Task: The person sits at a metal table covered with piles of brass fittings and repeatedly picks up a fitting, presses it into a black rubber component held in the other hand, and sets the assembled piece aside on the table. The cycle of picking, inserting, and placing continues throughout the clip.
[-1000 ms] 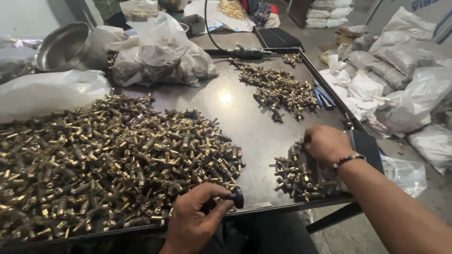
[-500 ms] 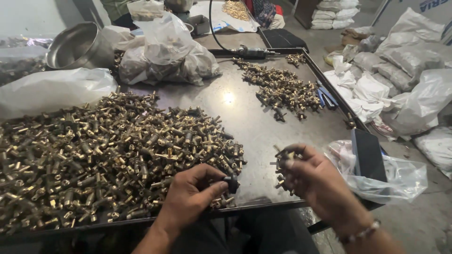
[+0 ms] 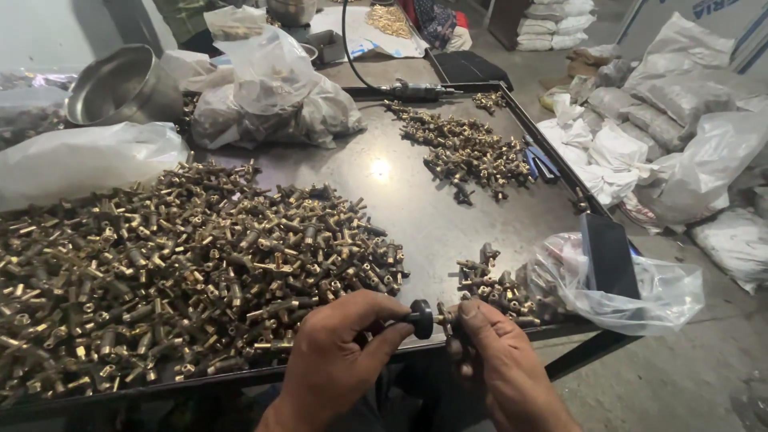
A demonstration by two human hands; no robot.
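Observation:
My left hand grips a small fitting with a round black knob at the near edge of the metal table. My right hand meets it from the right, fingertips pinching a small brass piece against the knob. A big heap of brass fittings covers the table's left half. A small pile of brass fittings lies just beyond my right hand. A third pile of brass fittings sits far right.
A clear plastic bag hangs off the table's right corner beside a dark flat block. Filled plastic bags and a steel bowl stand at the back. A power tool with cable lies at the far edge. Sacks crowd the floor.
My right hand left the small pile on the right and came in to meet my left hand. Both hands now hold the knobbed fitting together at the table's near edge.

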